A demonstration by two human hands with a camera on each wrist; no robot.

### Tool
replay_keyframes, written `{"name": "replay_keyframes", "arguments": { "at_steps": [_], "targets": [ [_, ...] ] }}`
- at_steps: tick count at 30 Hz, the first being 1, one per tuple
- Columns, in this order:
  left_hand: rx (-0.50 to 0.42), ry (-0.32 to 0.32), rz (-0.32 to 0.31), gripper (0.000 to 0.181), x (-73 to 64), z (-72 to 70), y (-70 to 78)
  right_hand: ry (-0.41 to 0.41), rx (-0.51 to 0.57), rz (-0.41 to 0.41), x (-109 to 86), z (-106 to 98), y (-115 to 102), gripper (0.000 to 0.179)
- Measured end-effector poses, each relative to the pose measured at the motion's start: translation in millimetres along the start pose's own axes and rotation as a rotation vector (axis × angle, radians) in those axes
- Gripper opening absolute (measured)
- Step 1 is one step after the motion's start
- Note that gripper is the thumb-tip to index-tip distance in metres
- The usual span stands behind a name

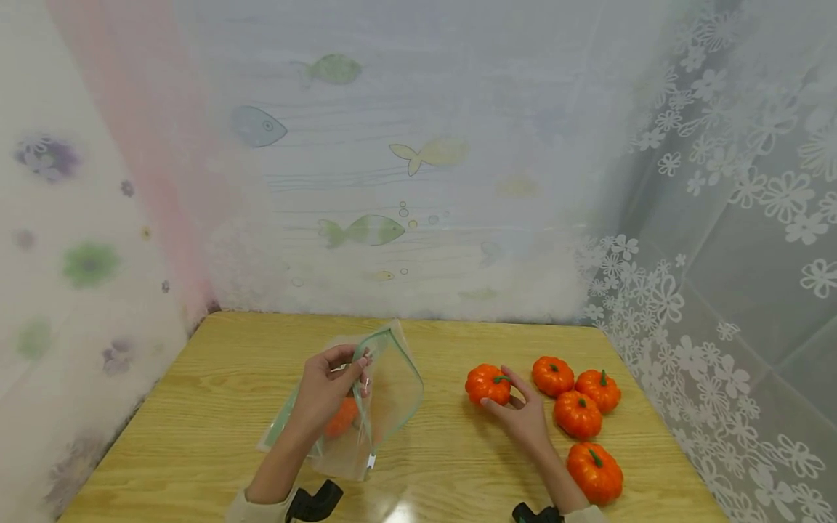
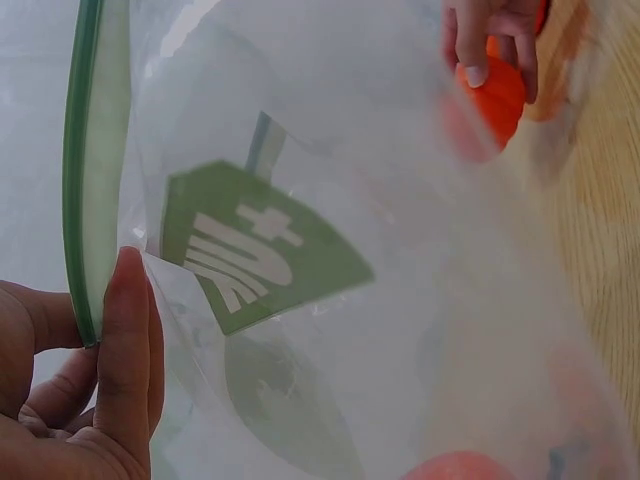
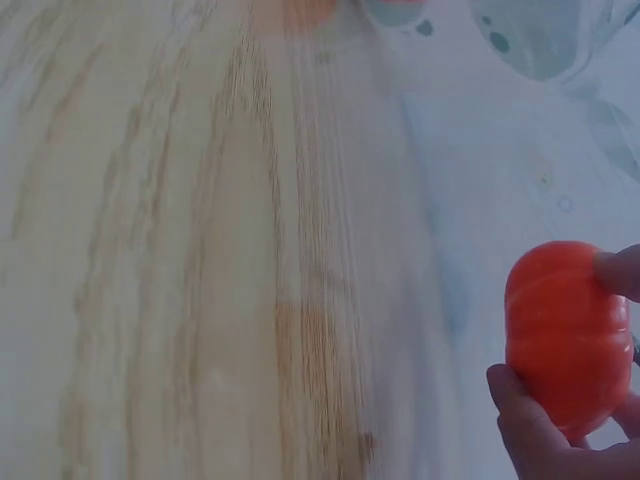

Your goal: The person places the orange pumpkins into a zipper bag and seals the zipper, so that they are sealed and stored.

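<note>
My left hand (image 1: 333, 385) pinches the edge of a clear zip bag (image 1: 395, 392) with a green zip strip and a white slider. An orange pumpkin (image 1: 343, 418) lies inside the bag, seen through the plastic. In the left wrist view the bag (image 2: 400, 330) fills most of the picture, with a green printed label on it. My right hand (image 1: 523, 414) holds another small orange pumpkin (image 1: 487, 383) with a green stem, to the right of the bag. The right wrist view shows this pumpkin (image 3: 565, 335) between thumb and fingers.
Several more orange pumpkins (image 1: 578, 414) sit on the right side of the wooden table (image 1: 196, 407). Behind the table hangs a pale curtain (image 1: 418, 145) printed with fish, and a flower-patterned sheer curtain (image 1: 739, 254) hangs at the right.
</note>
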State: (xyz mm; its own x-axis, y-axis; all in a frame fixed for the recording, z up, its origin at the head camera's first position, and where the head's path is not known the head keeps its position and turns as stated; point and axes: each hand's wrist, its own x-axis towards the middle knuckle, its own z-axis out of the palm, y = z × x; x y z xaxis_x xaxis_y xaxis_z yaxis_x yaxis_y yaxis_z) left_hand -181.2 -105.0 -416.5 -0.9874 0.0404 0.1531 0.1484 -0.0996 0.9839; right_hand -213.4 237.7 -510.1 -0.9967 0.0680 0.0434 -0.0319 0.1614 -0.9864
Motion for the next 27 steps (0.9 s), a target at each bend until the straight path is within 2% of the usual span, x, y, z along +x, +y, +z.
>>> {"name": "replay_keyframes", "arguments": {
  "at_steps": [13, 20, 27],
  "targets": [
    [-0.002, -0.008, 0.018, 0.028, -2.1, 0.7, 1.0, -0.015, 0.059, -0.141, -14.0, 16, -16, 0.07],
    [-0.003, -0.014, 0.022, 0.027, -0.7, 0.6, -0.5, -0.042, 0.091, -0.146, -17.8, 21, -23, 0.074],
    [0.004, -0.007, 0.009, 0.027, 0.3, 0.3, -1.4, -0.081, 0.157, -0.141, -30.0, 27, -38, 0.074]
  ]
}}
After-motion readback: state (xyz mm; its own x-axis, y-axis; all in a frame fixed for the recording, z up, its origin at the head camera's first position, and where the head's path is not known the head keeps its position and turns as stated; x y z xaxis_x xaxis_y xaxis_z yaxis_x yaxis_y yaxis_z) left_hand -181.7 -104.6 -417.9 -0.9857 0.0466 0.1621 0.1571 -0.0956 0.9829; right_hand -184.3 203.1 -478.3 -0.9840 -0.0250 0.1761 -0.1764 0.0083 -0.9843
